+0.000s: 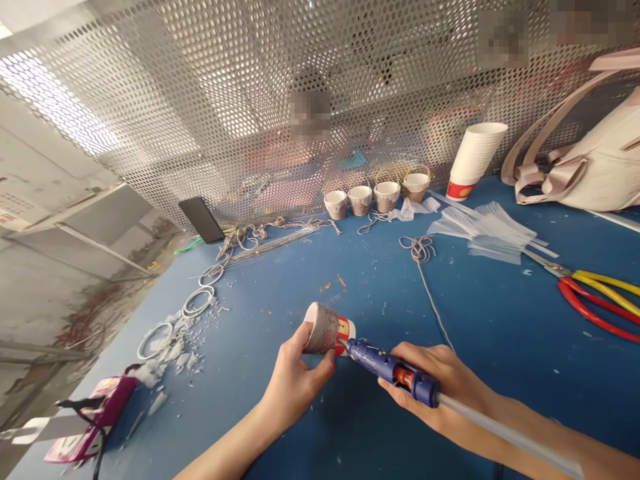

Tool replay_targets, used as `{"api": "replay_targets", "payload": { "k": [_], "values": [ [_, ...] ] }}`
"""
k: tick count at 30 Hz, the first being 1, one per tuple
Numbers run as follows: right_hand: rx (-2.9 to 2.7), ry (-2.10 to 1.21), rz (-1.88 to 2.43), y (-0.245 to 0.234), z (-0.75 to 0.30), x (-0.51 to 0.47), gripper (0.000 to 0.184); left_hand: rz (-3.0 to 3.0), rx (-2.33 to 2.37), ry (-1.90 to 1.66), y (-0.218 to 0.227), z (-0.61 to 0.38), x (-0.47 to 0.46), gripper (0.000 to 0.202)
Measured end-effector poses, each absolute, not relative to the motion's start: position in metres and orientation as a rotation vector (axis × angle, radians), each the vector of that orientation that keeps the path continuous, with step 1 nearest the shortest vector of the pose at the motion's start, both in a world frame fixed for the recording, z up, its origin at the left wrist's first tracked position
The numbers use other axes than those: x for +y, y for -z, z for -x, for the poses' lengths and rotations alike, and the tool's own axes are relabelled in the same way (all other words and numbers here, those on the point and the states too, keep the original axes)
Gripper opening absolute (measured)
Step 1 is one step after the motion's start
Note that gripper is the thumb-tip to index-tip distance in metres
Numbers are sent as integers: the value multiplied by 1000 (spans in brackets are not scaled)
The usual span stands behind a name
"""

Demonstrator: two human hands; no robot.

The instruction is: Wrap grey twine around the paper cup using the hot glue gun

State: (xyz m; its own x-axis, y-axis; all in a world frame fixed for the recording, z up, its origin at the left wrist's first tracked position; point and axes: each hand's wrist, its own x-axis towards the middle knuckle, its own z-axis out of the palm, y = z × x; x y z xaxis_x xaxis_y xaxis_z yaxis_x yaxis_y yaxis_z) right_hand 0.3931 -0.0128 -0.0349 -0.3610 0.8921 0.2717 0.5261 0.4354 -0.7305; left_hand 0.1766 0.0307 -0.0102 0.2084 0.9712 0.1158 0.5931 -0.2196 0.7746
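Observation:
My left hand grips a paper cup lying on its side in the air above the blue table. Grey-brown twine is wound around much of the cup; a red and yellow printed band and white rim stay bare at the right. In my right hand is a blue hot glue gun, with a long clear glue stick sticking out of its back. The gun's nozzle is at the cup's printed part, beside the twine edge. A loose length of twine runs from a small tangle down behind my right hand.
Several small twine-wrapped cups stand at the back against a perforated metal screen. Stacked paper cups, clear glue sticks, pliers and a pale bag are right. Left are a phone, white rings, scraps and a pink power strip.

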Motion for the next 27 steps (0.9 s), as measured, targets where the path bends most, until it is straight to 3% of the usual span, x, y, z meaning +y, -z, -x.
{"api": "replay_targets", "payload": {
  "k": [27],
  "values": [
    [-2002, -760, 1313, 19, -401, -13, 19, -1901, 1270, -719, 18, -163, 38, 6]
  ]
}}
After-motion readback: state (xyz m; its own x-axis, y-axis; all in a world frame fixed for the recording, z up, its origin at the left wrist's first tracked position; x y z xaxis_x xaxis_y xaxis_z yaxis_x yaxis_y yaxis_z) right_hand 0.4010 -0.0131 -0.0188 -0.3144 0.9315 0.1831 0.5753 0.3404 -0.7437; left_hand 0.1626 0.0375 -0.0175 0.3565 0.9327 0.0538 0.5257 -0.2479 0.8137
